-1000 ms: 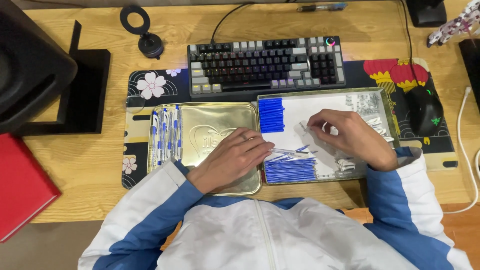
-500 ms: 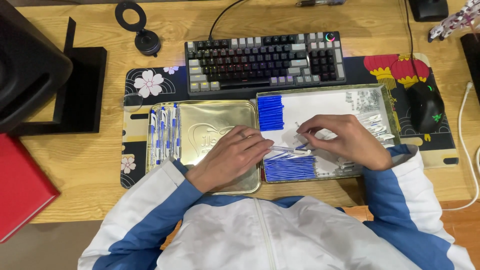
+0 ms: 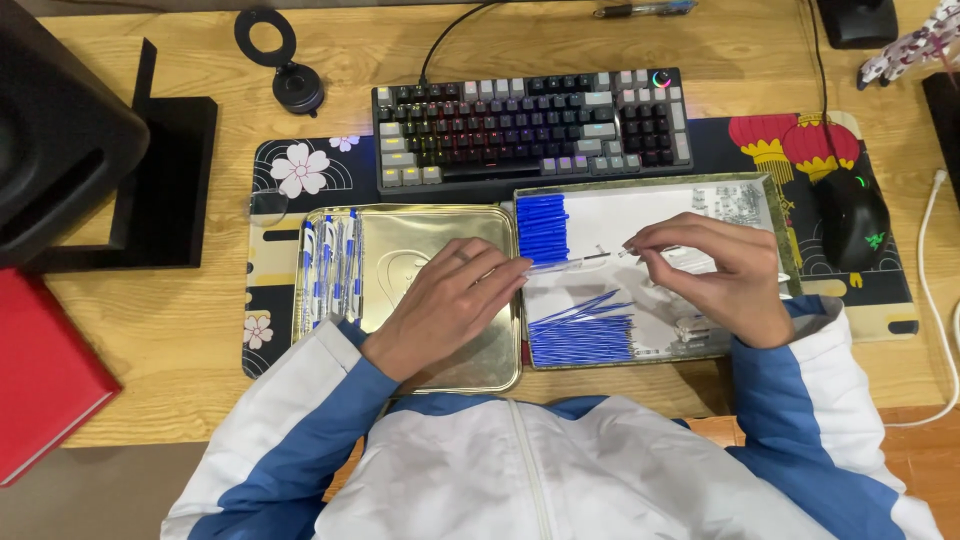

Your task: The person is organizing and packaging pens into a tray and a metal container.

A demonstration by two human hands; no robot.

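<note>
My left hand [image 3: 445, 305] rests over the gold tin tray [image 3: 400, 225], and its fingertips pinch one end of a clear pen barrel [image 3: 565, 264]. My right hand [image 3: 710, 275] hovers over the paper-lined tray [image 3: 650, 205] and pinches a small pale part [image 3: 630, 250] right at the barrel's other end. Blue refills lie in an upper stack [image 3: 543, 226] and a lower fanned pile [image 3: 580, 335]. Several finished pens [image 3: 330, 268] lie in a row at the gold tray's left side.
A keyboard [image 3: 530, 125] sits behind the trays on a patterned desk mat [image 3: 300, 170]. A black mouse [image 3: 853, 220] is at the right, with a white cable [image 3: 935, 300] beyond it. On the left are a black monitor stand [image 3: 150, 190] and a red book [image 3: 40, 370].
My right hand came left from the tray's middle to meet the left hand. The clear barrel is now held up between both hands over the refills.
</note>
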